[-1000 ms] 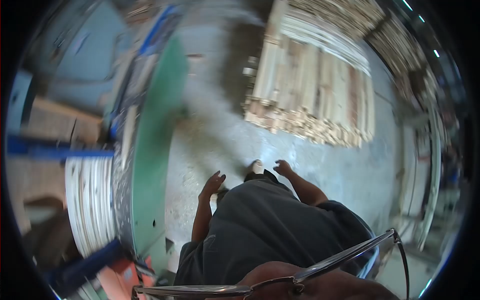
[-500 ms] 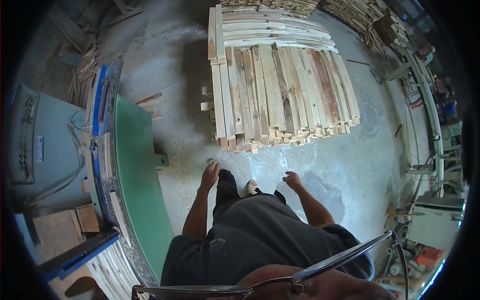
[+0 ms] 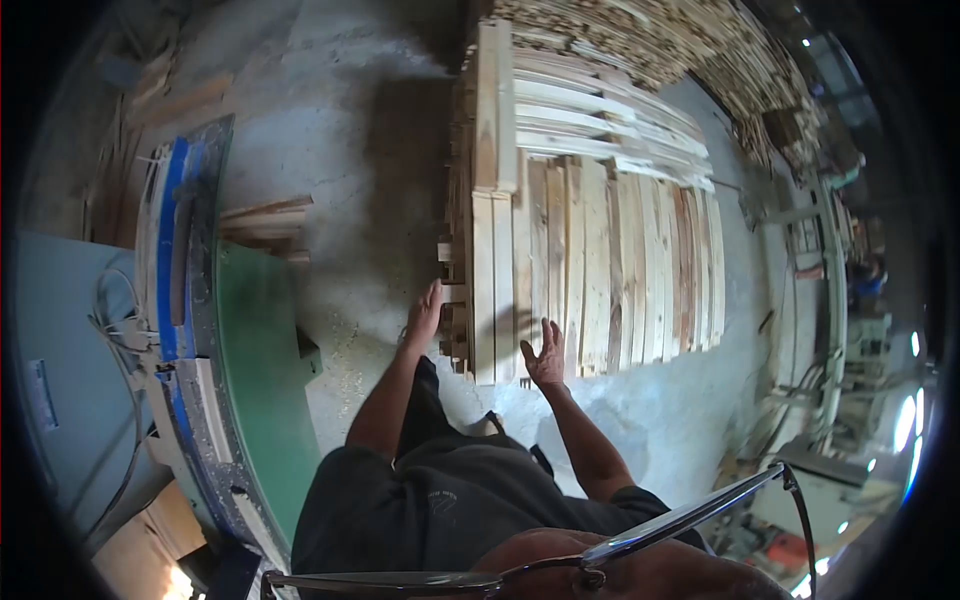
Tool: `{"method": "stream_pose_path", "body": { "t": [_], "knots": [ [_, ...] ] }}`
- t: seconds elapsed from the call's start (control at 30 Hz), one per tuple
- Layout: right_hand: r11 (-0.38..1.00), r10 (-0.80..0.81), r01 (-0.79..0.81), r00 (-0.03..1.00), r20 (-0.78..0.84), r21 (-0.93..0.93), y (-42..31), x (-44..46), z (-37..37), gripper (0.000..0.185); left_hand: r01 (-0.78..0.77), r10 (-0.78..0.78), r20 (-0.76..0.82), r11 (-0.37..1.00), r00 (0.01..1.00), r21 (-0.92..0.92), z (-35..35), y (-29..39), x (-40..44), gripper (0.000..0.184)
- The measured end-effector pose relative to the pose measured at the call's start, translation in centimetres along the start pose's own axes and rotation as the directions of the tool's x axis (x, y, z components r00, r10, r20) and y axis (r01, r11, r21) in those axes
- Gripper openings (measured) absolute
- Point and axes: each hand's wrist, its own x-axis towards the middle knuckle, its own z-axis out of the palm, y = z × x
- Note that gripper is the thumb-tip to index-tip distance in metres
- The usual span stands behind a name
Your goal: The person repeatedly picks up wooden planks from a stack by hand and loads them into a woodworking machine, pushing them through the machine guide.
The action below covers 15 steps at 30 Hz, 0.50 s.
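Note:
A big stack of wooden boards [image 3: 595, 270] stands in front of me, its top layer lying side by side and pointing away from me. My right hand [image 3: 546, 356] is held over the near ends of the boards, fingers spread and holding nothing; a shadow falls on the wood beside it. Close by the stack's left side is my left hand [image 3: 424, 318], fingers stretched forward and nothing seen in it. Whether it touches the short ends sticking out there, I cannot tell. Two boards [image 3: 494, 105] lie along the stack's left edge, farther back.
To my left stands a machine with a green panel [image 3: 262, 340] and a blue-edged bed, beside a grey cabinet [image 3: 65, 340]. More stacked wood [image 3: 650, 40] fills the far side. A long metal frame [image 3: 832, 300] runs along the right. Loose strips [image 3: 265, 222] lie behind the green panel.
I have come closer to the stack and it sits farther right in view. Both hands have risen forward, the right one opening over the boards, the left beside them.

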Motion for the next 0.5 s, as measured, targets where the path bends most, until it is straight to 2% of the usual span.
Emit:
{"method": "stream_pose_path", "body": {
  "t": [0.07, 0.13, 0.2, 0.23, 0.27, 0.37, 0.43, 0.47, 0.5],
  "knots": [
    [0.991, -0.019, 0.016, 1.000, -0.021, -0.135, -2.1, 5.5, 1.3, 0.084, -0.353, 0.362, -0.003, 0.911, 0.932, 0.215, -0.7, 0.1, 8.0, 0.060],
    [0.980, -0.011, -0.005, 0.997, -0.078, -0.201, -3.1, 10.0, 2.9, 0.080, -0.166, 0.167, 0.047, 0.986, 0.985, -0.031, -1.4, 5.3, 14.8, 0.060],
    [0.973, 0.030, -0.037, 0.999, -0.035, -0.228, -3.5, 12.7, 4.2, 0.079, -0.140, 0.139, -0.020, 0.979, 0.990, -0.146, -0.5, 8.8, 21.1, 0.058],
    [0.968, 0.063, -0.062, 0.998, -0.003, -0.245, -3.6, 13.7, 4.9, 0.079, -0.134, 0.131, -0.030, 0.980, 0.991, -0.146, 0.2, 10.3, 23.7, 0.060],
    [0.935, 0.132, -0.096, 0.988, 0.082, -0.342, -4.7, 14.2, 4.8, 0.080, -0.130, 0.125, -0.042, 0.981, 0.991, -0.145, 0.8, 11.3, 26.1, 0.061],
    [0.919, 0.148, -0.131, 0.989, 0.018, -0.371, -3.7, 13.6, 6.8, 0.082, -0.077, 0.082, 0.021, 0.980, 0.996, -0.186, 2.2, 13.6, 32.6, 0.063],
    [0.933, 0.110, -0.117, 0.993, -0.040, -0.341, -3.8, 13.4, 6.9, 0.080, -0.121, 0.129, 0.062, 0.985, 0.990, -0.123, 4.4, 10.5, 38.7, 0.059],
    [0.931, 0.102, -0.104, 0.994, -0.026, -0.351, -3.8, 13.3, 7.0, 0.081, -0.149, 0.179, 0.113, 0.962, 0.977, -0.230, 4.0, 12.2, 39.9, 0.047],
    [0.924, 0.109, -0.118, 0.993, -0.044, -0.365, -3.5, 13.3, 7.0, 0.082, -0.124, 0.154, 0.067, 0.937, 0.986, -0.328, 5.0, 11.6, 41.3, 0.042]
  ]
}}
